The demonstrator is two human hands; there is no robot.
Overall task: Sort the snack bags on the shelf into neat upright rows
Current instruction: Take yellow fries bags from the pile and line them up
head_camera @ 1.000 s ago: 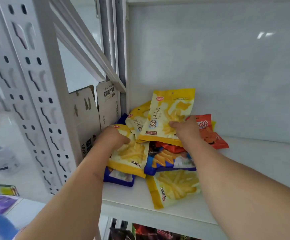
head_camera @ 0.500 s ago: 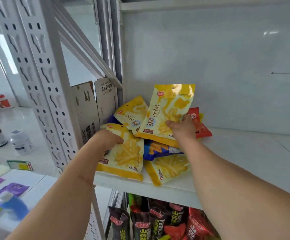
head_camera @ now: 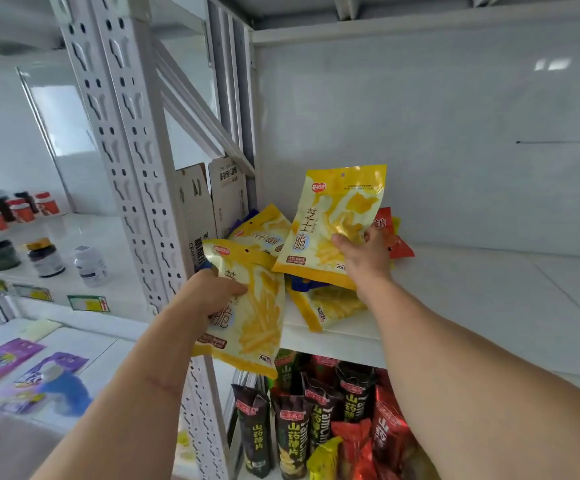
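While the left hand [head_camera: 209,294] grips one yellow bag [head_camera: 250,306] past the shelf's [head_camera: 454,306] front edge, the right hand [head_camera: 364,254] clamps a second [head_camera: 337,220] upright above the pile [head_camera: 323,303] at its left end: two more yellow, a red behind.

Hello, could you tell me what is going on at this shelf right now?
A person is sorting snack bags on a white shelf. The left hand grips one yellow bag, held out past the shelf's front edge. The right hand holds a second yellow bag upright above the pile. The remaining bags lie jumbled in the shelf's left corner, so no neat row exists yet.
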